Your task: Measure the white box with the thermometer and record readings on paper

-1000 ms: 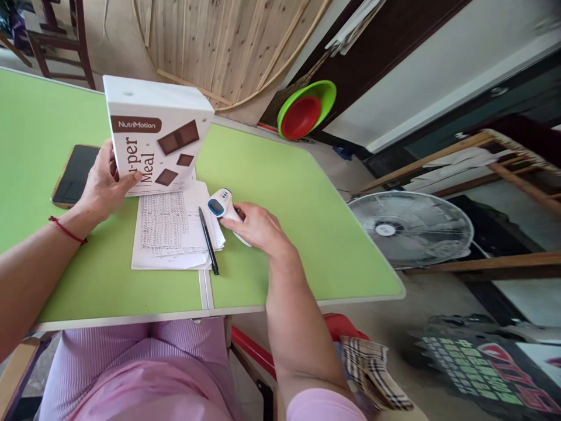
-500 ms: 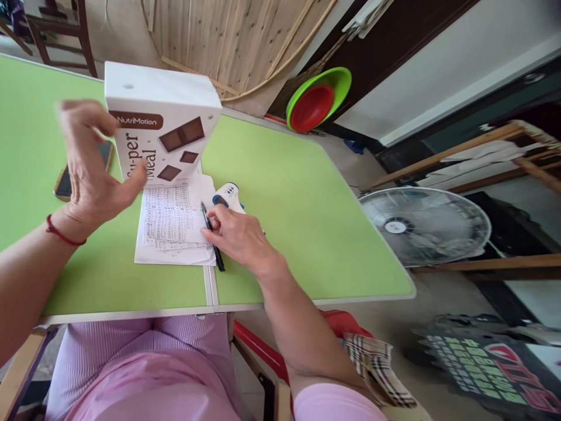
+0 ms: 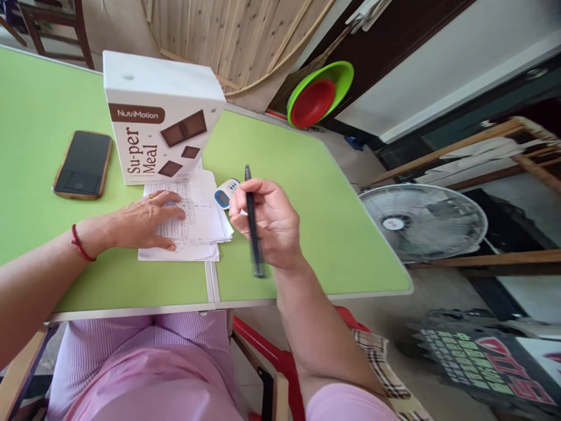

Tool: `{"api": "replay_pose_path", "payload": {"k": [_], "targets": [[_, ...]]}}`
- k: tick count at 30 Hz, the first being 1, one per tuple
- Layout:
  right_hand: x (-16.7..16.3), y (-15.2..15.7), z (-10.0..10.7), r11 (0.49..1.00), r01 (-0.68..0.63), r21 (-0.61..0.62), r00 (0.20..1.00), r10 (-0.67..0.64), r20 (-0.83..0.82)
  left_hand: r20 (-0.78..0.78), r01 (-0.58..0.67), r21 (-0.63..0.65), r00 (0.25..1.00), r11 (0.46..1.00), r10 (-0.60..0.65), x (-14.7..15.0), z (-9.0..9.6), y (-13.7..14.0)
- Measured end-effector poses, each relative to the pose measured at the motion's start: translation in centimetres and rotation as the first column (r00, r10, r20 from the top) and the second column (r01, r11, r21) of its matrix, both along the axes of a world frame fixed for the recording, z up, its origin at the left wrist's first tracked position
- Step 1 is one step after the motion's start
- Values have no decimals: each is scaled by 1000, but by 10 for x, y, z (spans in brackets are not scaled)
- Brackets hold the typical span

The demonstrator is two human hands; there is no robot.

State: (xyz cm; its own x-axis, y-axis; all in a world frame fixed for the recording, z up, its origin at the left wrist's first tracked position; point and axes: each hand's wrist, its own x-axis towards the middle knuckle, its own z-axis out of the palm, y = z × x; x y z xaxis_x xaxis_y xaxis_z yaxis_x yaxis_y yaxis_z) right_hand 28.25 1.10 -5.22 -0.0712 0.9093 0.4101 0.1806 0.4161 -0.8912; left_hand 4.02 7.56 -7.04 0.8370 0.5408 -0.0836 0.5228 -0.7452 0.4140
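Observation:
My left hand (image 3: 146,221) lies with fingers spread on a stack of handwritten papers (image 3: 205,213). Raised over the table, right of the papers, my right hand (image 3: 272,222) grips a black pen (image 3: 251,216), which stands nearly upright in the view. Just behind that hand, a white and blue handheld thermometer (image 3: 223,196) is partly hidden by it. A white NutriMotion box (image 3: 151,137) stands upright at the papers' far edge. To the left of the box, a phone (image 3: 83,165) with a dark screen lies flat.
The green folding table (image 3: 307,245) has a metal seam down its middle. Beyond its right edge stands a fan (image 3: 394,224). Green and red basins (image 3: 313,102) lean by the wall. Below the table's near edge is a red stool (image 3: 280,354).
My left hand has come away from beside the box and down onto the papers, uncovering the phone. My right hand has lifted the pen off the papers and moved right.

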Motion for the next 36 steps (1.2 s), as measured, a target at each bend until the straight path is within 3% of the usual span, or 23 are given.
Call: {"api": "replay_pose_path", "payload": {"k": [4, 9, 12, 16, 20, 24, 36], "targets": [[-10, -3, -13, 996, -60, -65, 984, 48, -169, -3, -18, 22, 1000, 1000, 19, 3, -1, 1], [-11, -11, -47, 964, 97, -249, 991, -116, -61, 217, -7, 78, 976, 997, -10, 2, -4, 6], [-14, -15, -55, 960, 214, -179, 977, -212, 30, 177, -97, 88, 981, 991, 80, 3, 1, 8], [-21, -14, -52, 962, 247, -121, 969, -241, 58, 20, -176, 24, 984, 984, 176, 5, 9, 8], [-23, -14, -51, 961, 267, -67, 955, -255, 150, -10, -56, -29, 998, 998, 56, 4, 10, 7], [-21, -14, -51, 973, 229, 13, 950, -226, 217, 22, 112, 68, 993, 991, -114, 2, 6, 6], [-20, -12, -53, 983, 184, -11, 949, -174, 264, -90, 129, 116, 989, 985, -119, 5, 11, 0]]}}
